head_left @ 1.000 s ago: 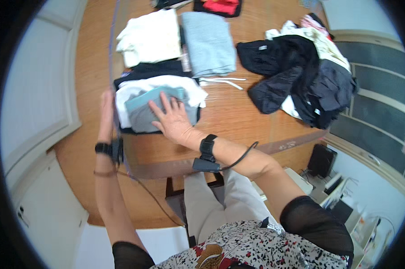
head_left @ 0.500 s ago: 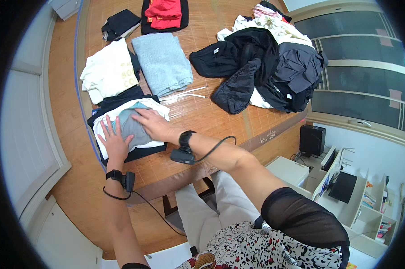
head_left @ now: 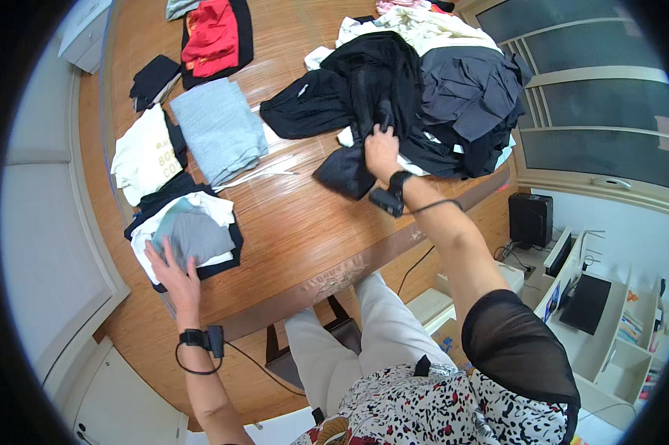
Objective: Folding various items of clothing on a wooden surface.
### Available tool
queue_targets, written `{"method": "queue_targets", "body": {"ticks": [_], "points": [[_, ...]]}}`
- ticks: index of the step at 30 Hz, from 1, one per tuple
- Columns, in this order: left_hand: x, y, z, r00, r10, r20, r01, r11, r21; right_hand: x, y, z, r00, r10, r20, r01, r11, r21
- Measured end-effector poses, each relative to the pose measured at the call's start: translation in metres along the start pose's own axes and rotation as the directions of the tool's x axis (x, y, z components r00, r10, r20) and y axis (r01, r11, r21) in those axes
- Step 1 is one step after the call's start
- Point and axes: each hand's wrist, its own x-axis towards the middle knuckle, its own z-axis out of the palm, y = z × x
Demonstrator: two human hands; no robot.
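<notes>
My left hand (head_left: 175,273) lies with spread fingers on the near edge of a folded grey garment (head_left: 199,239). Under it are a white garment (head_left: 219,209) and a dark one (head_left: 229,252), stacked at the near left. Over at the big loose heap, my right hand (head_left: 382,156) has its fingers curled into a black garment (head_left: 368,78), gripping its fabric. Beside that hand, toward me, spreads a shiny black piece (head_left: 342,175); I cannot tell whether it belongs to the same garment.
Behind the left stack lie a cream printed shirt (head_left: 141,152), a folded light blue-grey cloth (head_left: 219,130), a small dark bundle (head_left: 155,80) and red clothing (head_left: 210,41). A dark grey garment (head_left: 464,85) tops the heap's right side. White cords (head_left: 256,172) rest on the wooden surface.
My right hand has left the grey garment, moved right to the heap and closed on black fabric. My left hand has slid toward the stack's near edge. The view has shifted right.
</notes>
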Motion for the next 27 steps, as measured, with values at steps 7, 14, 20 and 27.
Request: {"method": "queue_targets", "body": {"ticks": [7,14,20,27], "points": [[-0.021,0.206,0.063,0.924,-0.090,0.372,0.247,0.883,-0.400,-0.113,0.009,0.009,0.976,-0.213,-0.050,0.163,0.559,0.813],[0.024,0.391,0.113,0.413,0.437,0.799,0.890,-0.381,-0.252,-0.138,0.099,-0.028,0.922,-0.375,0.096,0.004,0.256,0.967],[0.046,0.448,0.114,0.286,0.356,0.890,0.881,-0.462,-0.098,-0.184,0.156,-0.060,0.842,-0.523,0.131,0.030,0.288,0.957],[0.041,0.458,0.062,0.567,0.189,0.802,0.817,-0.010,-0.576,-0.211,0.133,-0.073,0.865,-0.496,-0.076,0.122,0.062,0.991]]}}
